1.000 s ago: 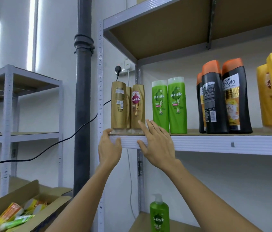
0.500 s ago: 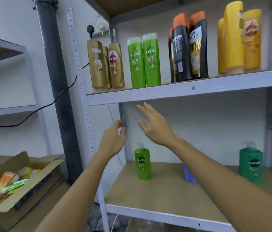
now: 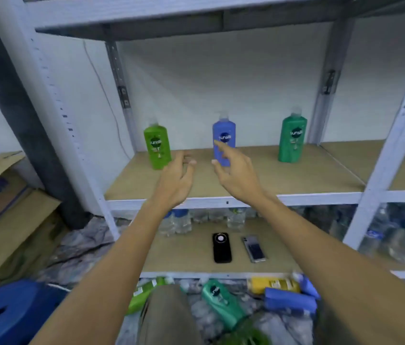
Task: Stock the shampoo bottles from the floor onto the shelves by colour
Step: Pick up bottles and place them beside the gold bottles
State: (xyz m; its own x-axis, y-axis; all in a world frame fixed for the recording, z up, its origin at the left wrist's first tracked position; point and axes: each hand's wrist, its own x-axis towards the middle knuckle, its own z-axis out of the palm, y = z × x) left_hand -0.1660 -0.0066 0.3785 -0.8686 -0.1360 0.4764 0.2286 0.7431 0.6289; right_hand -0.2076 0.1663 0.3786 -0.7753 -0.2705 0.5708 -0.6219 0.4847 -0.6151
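Note:
Three pump bottles stand upright on the middle shelf [image 3: 296, 180]: a light green bottle [image 3: 157, 146] at left, a blue bottle [image 3: 224, 135] in the middle, a dark green bottle [image 3: 292, 139] at right. My left hand [image 3: 175, 180] and my right hand [image 3: 237, 174] hover empty in front of them, fingers spread, over the shelf's front part. On the floor below lie several bottles: a dark green one [image 3: 221, 302], a light green one [image 3: 141, 295], a yellow one [image 3: 273, 285] and a blue one [image 3: 288, 301].
Two phones [image 3: 222, 247] lie on the lower shelf in front of clear water bottles [image 3: 179, 221]. Cardboard boxes [image 3: 2, 212] and a blue round object [image 3: 7, 312] sit at the left. A dark pipe [image 3: 17, 105] runs beside the rack's left post.
The view has dropped from the upper shelf of gold, green and black bottles to the middle and lower shelves. Both hands came down with it, still empty.

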